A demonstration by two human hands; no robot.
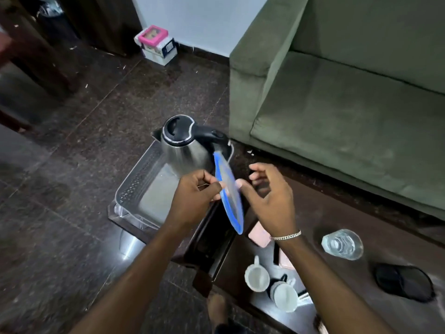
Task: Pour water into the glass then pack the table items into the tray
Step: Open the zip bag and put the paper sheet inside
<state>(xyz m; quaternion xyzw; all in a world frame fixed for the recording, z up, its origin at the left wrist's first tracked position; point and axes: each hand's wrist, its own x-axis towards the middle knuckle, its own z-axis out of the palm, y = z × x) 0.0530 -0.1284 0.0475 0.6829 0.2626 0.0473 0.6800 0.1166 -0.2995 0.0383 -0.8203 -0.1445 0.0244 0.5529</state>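
Observation:
A clear plastic tray [134,182] sits on a small dark stand, and a steel kettle [185,145] with a black lid stands in its far corner. My left hand [195,198] pinches a clear lid with a blue rim [230,189], held on edge over the tray's right side. Just right of the lid is my right hand [269,196], fingers spread, its thumb tip touching the lid. On the dark table at right stands a glass of water [343,243]. Two white cups [269,283] and a black round item [404,283] also rest there.
A pink flat item [260,235] lies on the table under my right wrist. A green sofa [349,104] fills the right side behind the table. A pink-topped box [156,44] stands on the floor by the wall. Dark furniture stands at the far left.

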